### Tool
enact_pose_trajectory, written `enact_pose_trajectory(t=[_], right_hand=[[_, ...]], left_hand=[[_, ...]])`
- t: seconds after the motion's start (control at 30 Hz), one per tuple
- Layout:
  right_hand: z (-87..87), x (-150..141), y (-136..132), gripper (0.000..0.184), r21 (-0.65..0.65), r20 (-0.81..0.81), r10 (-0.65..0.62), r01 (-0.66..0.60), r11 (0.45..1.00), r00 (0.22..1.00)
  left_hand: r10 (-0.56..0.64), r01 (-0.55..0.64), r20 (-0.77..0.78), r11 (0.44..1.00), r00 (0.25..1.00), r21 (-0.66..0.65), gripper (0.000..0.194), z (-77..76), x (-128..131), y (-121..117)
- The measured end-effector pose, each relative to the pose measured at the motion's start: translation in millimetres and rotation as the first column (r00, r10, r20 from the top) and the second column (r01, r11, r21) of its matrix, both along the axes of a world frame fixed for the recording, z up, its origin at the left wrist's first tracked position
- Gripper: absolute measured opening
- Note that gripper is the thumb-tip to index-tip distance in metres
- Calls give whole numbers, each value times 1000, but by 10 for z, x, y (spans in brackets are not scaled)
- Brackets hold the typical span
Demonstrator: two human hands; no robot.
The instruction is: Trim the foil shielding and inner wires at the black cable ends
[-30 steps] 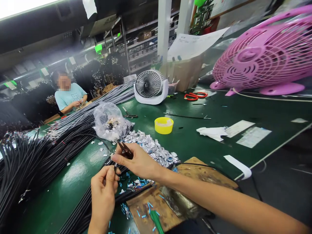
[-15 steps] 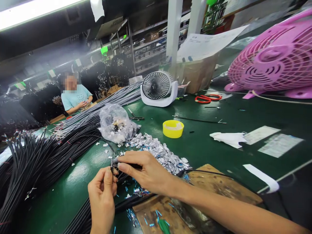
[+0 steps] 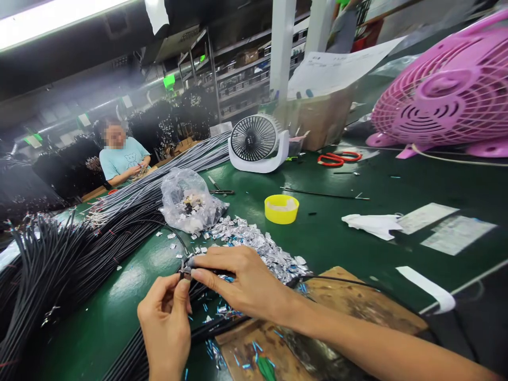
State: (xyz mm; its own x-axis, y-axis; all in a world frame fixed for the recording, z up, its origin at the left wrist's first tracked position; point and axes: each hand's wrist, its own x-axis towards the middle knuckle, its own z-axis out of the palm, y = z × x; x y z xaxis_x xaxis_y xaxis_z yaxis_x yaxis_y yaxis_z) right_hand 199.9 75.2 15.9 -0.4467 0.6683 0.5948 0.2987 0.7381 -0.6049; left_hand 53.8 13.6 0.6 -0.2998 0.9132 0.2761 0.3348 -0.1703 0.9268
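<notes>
My left hand is closed, thumb and fingers pinching the end of a black cable. From the right, my right hand meets it, thumb and forefinger pinched together at the cable's tip. A grey covering or tint shows on that forefinger's end. Something dark and slim runs back under the right palm; its kind is hidden by the fingers. Behind the hands spreads a heap of silvery foil scraps. Beneath them lie more black cables and small blue bits, partly over a worn brown board.
Black cable bundles and grey cables fill the left. A plastic bag holds scraps. Beyond are a yellow tape ring, white fan, red-handled scissors and pink fan. Another person sits across the table.
My left hand has tilted and shifted slightly left and down, its thumb lower on the cable. The right hand stays almost in place, still pinching at the tip.
</notes>
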Motion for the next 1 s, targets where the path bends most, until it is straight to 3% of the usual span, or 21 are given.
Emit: enact_pose_trajectory(t=[0.17,0.27,0.37,0.5,0.6,0.77,0.83,0.9,1.0], right_hand=[[30,55,6,28,43,-39,16,-14,999,999],[99,167,0,21,175,-50,28,-19,984,998],[248,299,-44,15,353,238,31,-116,928,971],[534,378,-180,11,403,674,-57,-302,864,737],[685,351,-294,19,330,793,-25,-396,857,608],[697,262,-322,42,85,613,242,-368,926,752],[680,240,-240,41,-64,591,356,-397,915,724],[667,238,-122,34,-208,572,477,-445,871,667],[623,269,43,19,-455,443,550,-352,818,708]], left_hand=[[-167,165,-25,985,986,-59,44,132,-93,-3],[-228,223,-57,972,972,-79,49,179,-77,-16],[-262,256,-123,965,957,-64,49,196,-11,-43],[-299,296,-227,954,927,-48,41,212,60,-80],[-346,345,-301,937,889,-58,36,216,92,-95],[-454,460,-397,884,798,-86,34,208,132,-105],[-496,507,-418,857,761,-92,33,214,124,-102],[-521,539,-434,837,735,-92,32,223,99,-93],[-506,538,-444,841,739,-63,26,230,50,-73]])
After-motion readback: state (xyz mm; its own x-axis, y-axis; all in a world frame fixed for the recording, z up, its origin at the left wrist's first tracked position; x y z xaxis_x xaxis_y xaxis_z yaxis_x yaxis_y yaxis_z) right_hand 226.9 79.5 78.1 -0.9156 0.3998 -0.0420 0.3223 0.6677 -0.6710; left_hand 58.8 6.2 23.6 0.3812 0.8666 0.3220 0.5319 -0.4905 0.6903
